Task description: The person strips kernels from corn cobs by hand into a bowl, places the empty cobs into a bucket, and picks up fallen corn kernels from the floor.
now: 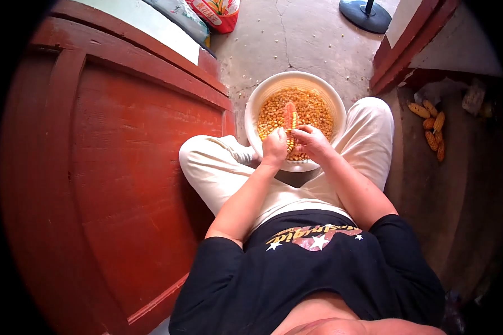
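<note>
Door side: a red-painted wooden door panel (117,145) stands beside the bent left knee; a knee shifting outward could knock it.
Basin: a round, off-white plastic basin (252,120) sits between the legs; a leg bumping its rim could tip it.
Left hand: the left hand (274,147) is closed around the lower part of the cob; a loose hold could let it twist or drop.
Cob: a partly stripped, yellow-and-pink corn cob (290,120) points away from the body above the basin.
Loose grain: golden corn kernels (313,109) fill the basin's bottom; hard pushing could flick some out.
Right hand: the right hand (314,143) has fingers against the cob's right side; whether they clamp, I cannot tell.
Right floor: orange-yellow corn cobs (431,139) lie grouped, well apart from the basin.
</note>
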Available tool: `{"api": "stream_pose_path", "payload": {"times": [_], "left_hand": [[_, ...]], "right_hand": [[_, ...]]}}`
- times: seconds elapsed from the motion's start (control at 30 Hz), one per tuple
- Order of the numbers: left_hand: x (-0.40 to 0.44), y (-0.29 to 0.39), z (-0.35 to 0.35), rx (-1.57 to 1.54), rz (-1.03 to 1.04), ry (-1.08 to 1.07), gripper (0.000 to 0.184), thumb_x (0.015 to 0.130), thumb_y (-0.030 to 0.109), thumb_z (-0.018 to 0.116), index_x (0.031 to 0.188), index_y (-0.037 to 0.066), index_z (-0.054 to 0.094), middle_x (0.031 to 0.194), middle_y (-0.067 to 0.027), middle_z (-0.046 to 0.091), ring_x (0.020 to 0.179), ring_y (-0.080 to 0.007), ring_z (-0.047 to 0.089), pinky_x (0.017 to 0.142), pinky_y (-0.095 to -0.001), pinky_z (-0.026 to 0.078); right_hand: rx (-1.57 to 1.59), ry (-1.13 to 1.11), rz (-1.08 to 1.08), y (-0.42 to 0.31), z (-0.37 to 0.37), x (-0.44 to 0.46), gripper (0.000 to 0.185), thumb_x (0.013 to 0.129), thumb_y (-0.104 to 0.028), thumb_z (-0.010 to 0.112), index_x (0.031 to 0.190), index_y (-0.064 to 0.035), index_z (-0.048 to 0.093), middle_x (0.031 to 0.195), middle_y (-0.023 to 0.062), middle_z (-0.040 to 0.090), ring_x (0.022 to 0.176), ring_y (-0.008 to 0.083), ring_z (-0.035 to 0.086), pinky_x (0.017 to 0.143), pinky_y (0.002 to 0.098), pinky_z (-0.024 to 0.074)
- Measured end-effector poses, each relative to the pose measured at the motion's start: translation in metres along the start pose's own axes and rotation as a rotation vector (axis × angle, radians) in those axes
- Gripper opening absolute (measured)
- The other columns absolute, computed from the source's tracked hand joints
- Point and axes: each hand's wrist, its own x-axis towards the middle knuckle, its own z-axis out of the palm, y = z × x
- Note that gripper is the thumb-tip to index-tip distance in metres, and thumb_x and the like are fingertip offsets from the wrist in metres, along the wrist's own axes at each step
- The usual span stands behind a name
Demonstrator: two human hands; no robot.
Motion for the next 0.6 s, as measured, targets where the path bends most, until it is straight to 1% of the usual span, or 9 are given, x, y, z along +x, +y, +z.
{"api": "stream_pose_path", "payload": {"times": [0.07,0.13,0.2,0.33,0.4,0.47,0.5,0.53,0.6], "left_hand": [[0.004,-0.002,-0.002,-0.043,-0.110,-0.070,0.032,0.088,0.025,0.039,0.078,0.001,0.057,0.071,-0.0225,0.057,0.070,-0.0393,0.056,0.061,-0.0439,0.042],[0.008,-0.007,-0.008,-0.109,-0.054,-0.061,0.039,0.090,0.033,0.040,0.078,0.000,0.057,0.068,-0.0196,0.058,0.066,-0.0352,0.058,0.061,-0.0423,0.043],[0.012,-0.010,-0.010,-0.509,-0.354,-0.179,0.049,0.089,0.044,0.042,0.080,-0.001,0.058,0.065,-0.0141,0.059,0.062,-0.0265,0.057,0.060,-0.0385,0.044],[0.012,-0.012,-0.003,-0.414,-0.255,-0.226,0.054,0.087,0.049,0.044,0.077,-0.002,0.058,0.063,-0.0109,0.057,0.063,-0.0203,0.055,0.060,-0.0342,0.043],[0.012,-0.015,-0.002,-0.468,-0.204,-0.208,0.046,0.088,0.042,0.046,0.077,-0.001,0.059,0.067,-0.0118,0.059,0.063,-0.0218,0.056,0.060,-0.0351,0.043],[0.013,-0.019,0.000,-0.270,-0.134,-0.132,0.035,0.087,0.031,0.046,0.081,-0.001,0.059,0.069,-0.0120,0.060,0.064,-0.0227,0.057,0.060,-0.0362,0.043],[0.011,-0.010,-0.002,-0.383,-0.194,-0.139,0.027,0.085,0.023,0.045,0.081,0.000,0.058,0.070,-0.0116,0.059,0.063,-0.0218,0.058,0.060,-0.0355,0.044],[0.009,-0.003,-0.006,-0.506,-0.206,-0.106,0.031,0.086,0.028,0.047,0.083,0.000,0.058,0.068,-0.0111,0.059,0.062,-0.0202,0.058,0.061,-0.0341,0.046],[0.011,0.016,-0.022,-0.681,-0.528,-0.270,0.039,0.089,0.037,0.046,0.094,0.000,0.056,0.075,-0.0058,0.059,0.057,-0.0108,0.054,0.049,-0.0248,0.045]], "right_hand": [[-0.018,0.007,0.006,0.001,-0.002,0.001,0.026,0.082,-0.018,0.060,0.102,-0.0027,0.052,0.085,0.0039,0.057,0.070,0.0111,0.056,0.059,0.0266,0.0500],[-0.001,0.001,0.009,-0.005,0.002,-0.002,0.026,0.082,-0.018,0.060,0.101,-0.0027,0.052,0.085,0.0043,0.057,0.072,0.0114,0.057,0.058,0.0261,0.0496],[0.014,-0.005,0.013,-0.009,0.004,-0.005,0.026,0.082,-0.018,0.060,0.101,-0.0027,0.052,0.086,0.0047,0.057,0.073,0.0117,0.057,0.058,0.0256,0.0492],[-0.079,-0.016,0.011,-0.012,0.011,-0.014,0.027,0.082,-0.020,0.060,0.102,-0.0032,0.052,0.086,0.0042,0.057,0.074,0.0113,0.057,0.057,0.0258,0.0484],[-0.087,-0.023,-0.008,-0.013,0.009,-0.014,0.026,0.082,-0.019,0.059,0.102,-0.0031,0.052,0.087,0.0046,0.057,0.075,0.0115,0.057,0.057,0.0252,0.0480],[-0.048,-0.013,-0.013,-0.016,0.007,-0.014,0.027,0.082,-0.019,0.060,0.101,-0.0021,0.052,0.087,0.0051,0.058,0.075,0.0122,0.057,0.058,0.0259,0.0492],[-0.003,-0.007,-0.026,-0.019,0.007,-0.015,0.027,0.081,-0.018,0.060,0.101,-0.0011,0.052,0.087,0.0056,0.058,0.075,0.0130,0.058,0.059,0.0266,0.0503],[0.039,0.000,-0.044,-0.024,0.006,-0.016,0.028,0.081,-0.018,0.061,0.100,-0.0001,0.052,0.087,0.0061,0.059,0.074,0.0137,0.059,0.060,0.0273,0.0515],[0.057,-0.019,-0.043,-0.026,-0.003,-0.013,0.027,0.081,-0.018,0.060,0.100,-0.0004,0.052,0.089,0.0063,0.060,0.074,0.0135,0.059,0.060,0.0266,0.0519]]}}
